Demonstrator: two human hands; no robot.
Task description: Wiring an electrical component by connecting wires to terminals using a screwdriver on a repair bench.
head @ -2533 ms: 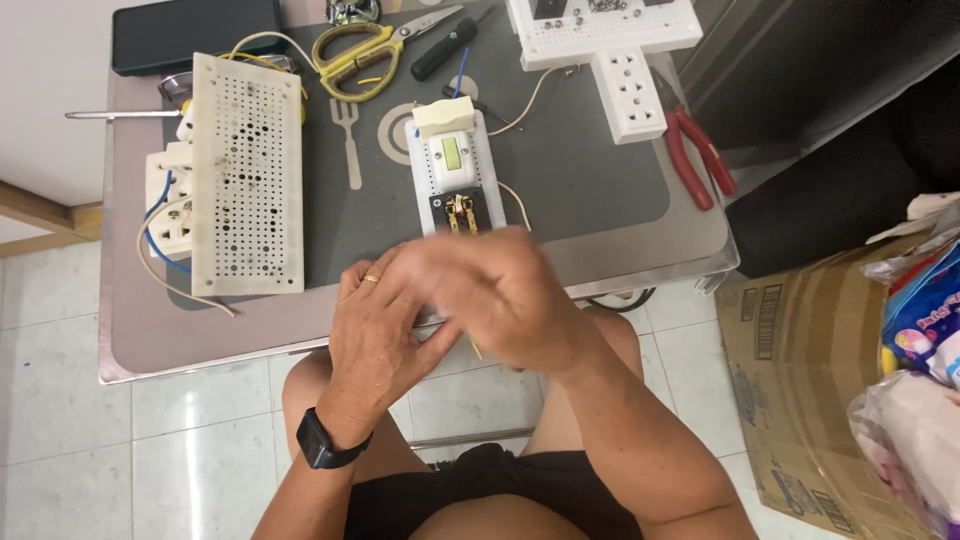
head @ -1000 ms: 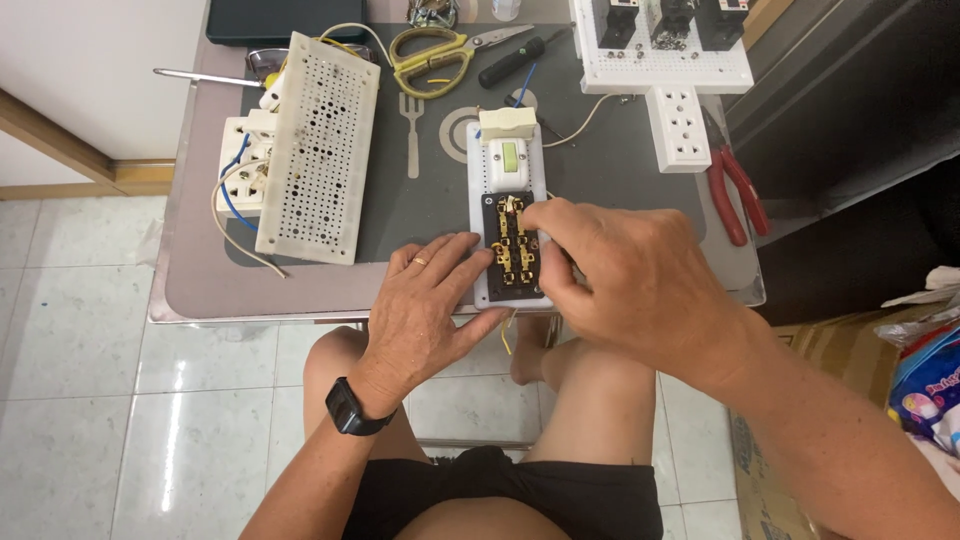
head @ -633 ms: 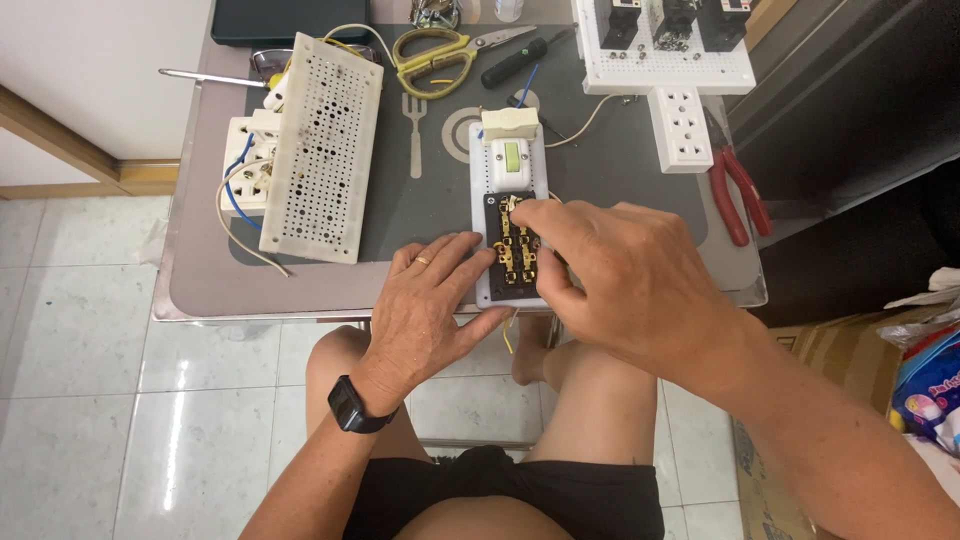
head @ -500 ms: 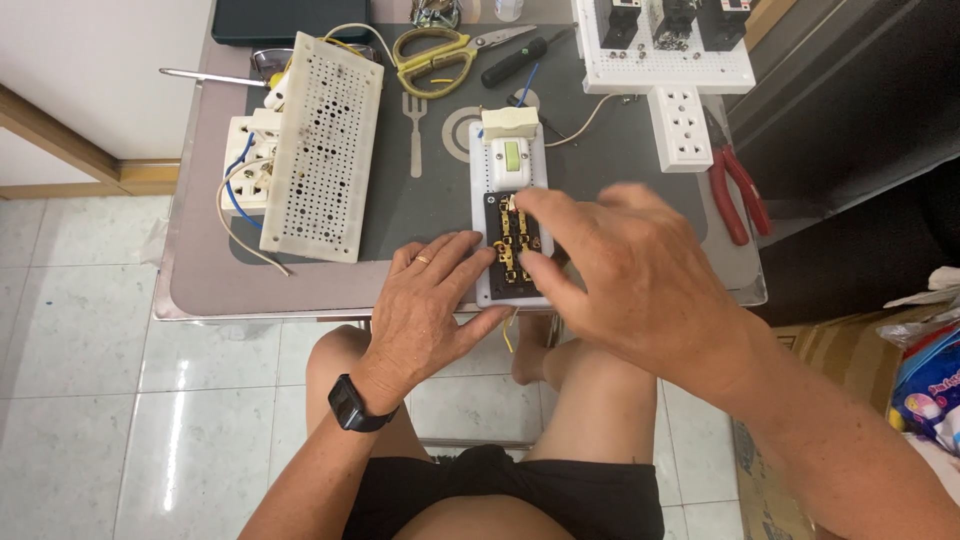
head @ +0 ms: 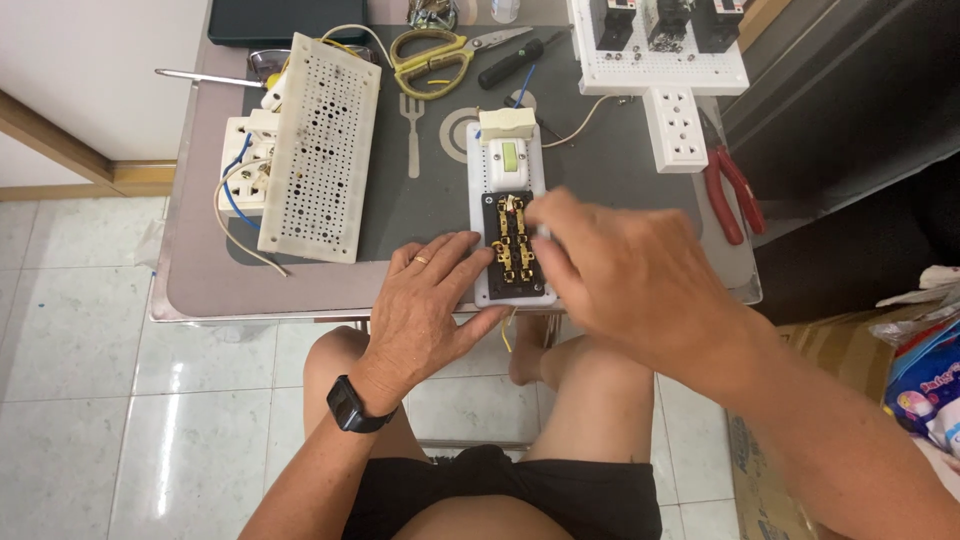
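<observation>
Head view: a white switch plate [head: 511, 225] is laid flat near the six o'clock edge of the grey surface [head: 200, 290], its black back with brass contacts [head: 511, 240] turned upward so that the terminals can be reached. The plate is steadied by the left hand [head: 430, 300], whose fingers are pressed flat against its nine o'clock side; nothing is clasped in that grip. The right hand [head: 630, 285] is brought in from three o'clock, its fingertips pinched close over the contacts; whether something small is held in that grip cannot be told.

At ten o'clock from the plate a white perforated board [head: 322, 145] is propped over a white socket block [head: 245, 165] with blue and white wires. Yellow-handled scissors [head: 430, 55] and a black screwdriver [head: 510, 68] are set at twelve o'clock, within reach. A white socket strip [head: 680, 125] and red pliers [head: 733, 190] are kept at two o'clock. Off the surface, at four o'clock, a brown cardboard box [head: 780, 470] and a blue printed packet [head: 925, 385] are seen on the floor.
</observation>
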